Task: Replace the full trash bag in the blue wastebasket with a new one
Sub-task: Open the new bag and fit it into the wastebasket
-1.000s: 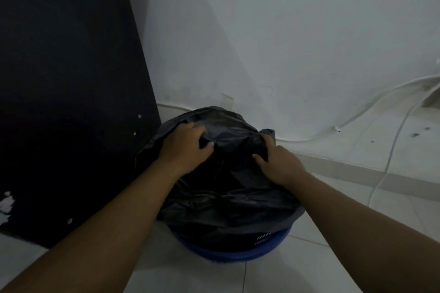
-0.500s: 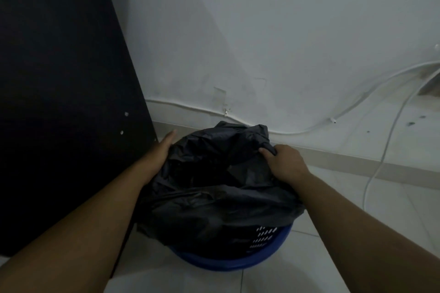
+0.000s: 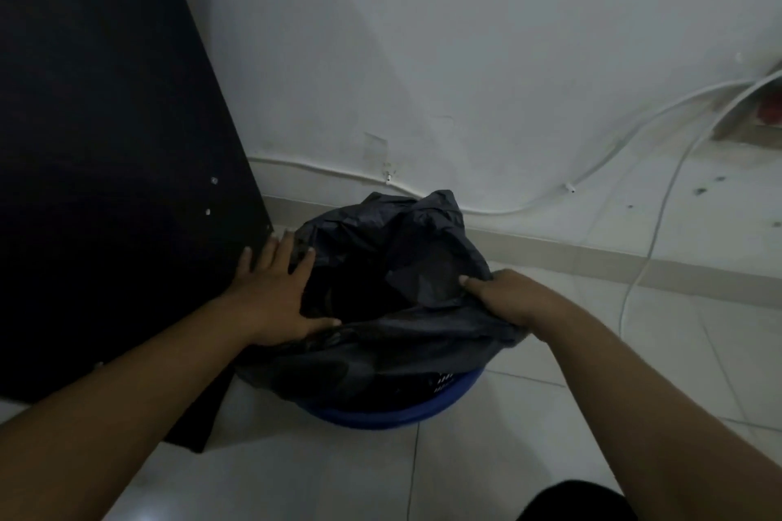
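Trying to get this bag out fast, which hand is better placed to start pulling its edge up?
Probably the right: the right hand grips the trash bag by its edge, while the left hand lies flat against its side with straight, spread fingers.

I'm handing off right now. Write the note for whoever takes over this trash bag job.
Left hand: open, fingers spread flat on the left edge of the bag, beside the dark panel.
Right hand: grips the right edge.
The bag is black and sits in the blue wastebasket, draped over its rim.
Done: cannot tell whether this is the full bag or the new one; no other is in view.
Left: if full, lift it out and fit a new one; if new, finish folding it over the rim.
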Tool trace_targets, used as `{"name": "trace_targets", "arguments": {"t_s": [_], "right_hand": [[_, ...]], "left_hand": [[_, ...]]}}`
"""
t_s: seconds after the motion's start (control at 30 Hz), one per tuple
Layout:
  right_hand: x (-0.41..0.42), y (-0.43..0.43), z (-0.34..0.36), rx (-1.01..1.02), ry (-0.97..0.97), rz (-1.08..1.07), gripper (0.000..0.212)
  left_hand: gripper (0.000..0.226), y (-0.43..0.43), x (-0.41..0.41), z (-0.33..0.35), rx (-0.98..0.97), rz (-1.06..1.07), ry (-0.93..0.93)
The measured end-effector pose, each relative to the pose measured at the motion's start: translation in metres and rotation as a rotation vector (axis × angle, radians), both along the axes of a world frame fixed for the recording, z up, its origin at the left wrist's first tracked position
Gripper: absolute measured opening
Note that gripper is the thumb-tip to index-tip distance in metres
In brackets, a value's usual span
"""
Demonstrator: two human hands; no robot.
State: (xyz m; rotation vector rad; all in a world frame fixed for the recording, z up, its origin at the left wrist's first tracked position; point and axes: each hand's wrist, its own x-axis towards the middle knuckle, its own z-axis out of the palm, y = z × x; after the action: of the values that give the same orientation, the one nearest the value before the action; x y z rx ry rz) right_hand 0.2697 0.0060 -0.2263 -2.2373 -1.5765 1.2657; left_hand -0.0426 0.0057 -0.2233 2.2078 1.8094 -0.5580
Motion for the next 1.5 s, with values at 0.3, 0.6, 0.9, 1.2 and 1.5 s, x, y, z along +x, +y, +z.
{"name": "trace_targets", "arguments": {"t_s": [0.3,0.6,0.9,1.2,1.5], "right_hand": [[-0.025,-0.004,-0.017,0.338,0.123,-0.363,0.051],[-0.027,-0.017,-0.009,0.367,0.414,-0.479,0.048],[-0.028,-0.065,-0.022,0.324,0.815,-0.706,0.036],[-0.036,-0.066,-0.048,0.347,0.502,-0.599,0.022],[-0.029,-0.053,-0.041,0.702,0.103,-0.473,0.037]], "left_hand": [[0.063,-0.033,0.056,0.014,-0.172,-0.287,-0.520],[0.029,-0.039,0.046,0.015,0.468,-0.702,-0.429],[0.031,-0.062,0.045,-0.022,0.830,-1.042,-0.374],[0.015,-0.071,0.024,-0.047,0.719,-1.009,-0.240],[0.038,-0.061,0.009,-0.035,0.529,0.316,-1.017]]}}
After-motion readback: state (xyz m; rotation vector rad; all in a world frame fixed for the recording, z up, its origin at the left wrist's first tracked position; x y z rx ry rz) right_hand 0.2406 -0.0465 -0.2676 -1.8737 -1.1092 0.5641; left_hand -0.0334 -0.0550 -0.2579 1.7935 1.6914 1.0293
